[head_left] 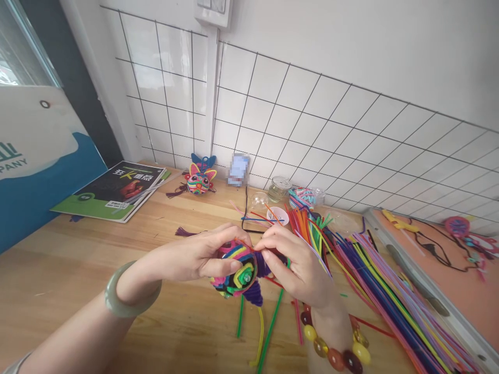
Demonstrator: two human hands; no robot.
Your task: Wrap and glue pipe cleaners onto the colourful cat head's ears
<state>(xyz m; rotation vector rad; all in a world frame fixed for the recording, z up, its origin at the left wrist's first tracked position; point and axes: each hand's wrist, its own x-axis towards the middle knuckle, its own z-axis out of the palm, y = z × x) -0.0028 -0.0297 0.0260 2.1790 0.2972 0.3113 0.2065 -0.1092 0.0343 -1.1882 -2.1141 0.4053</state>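
A round ornament made of coiled, many-coloured pipe cleaners is held above the wooden table. My left hand wraps round its left and upper side, thumb across the front. Purple pointed pieces stick out at its right and lower right. At its upper right edge, my right hand pinches a thin reddish strand between thumb and forefinger, close to the ornament. Loose green and yellow pipe cleaners lie on the table below. A jade-coloured bangle circles my left wrist, a bead bracelet my right.
Bundles of pipe cleaners spread over the right side. Behind stand a finished cat-faced ornament, a phone, a small white bowl and a jar. Books lie at left; a yellow glue gun rests on a case at right.
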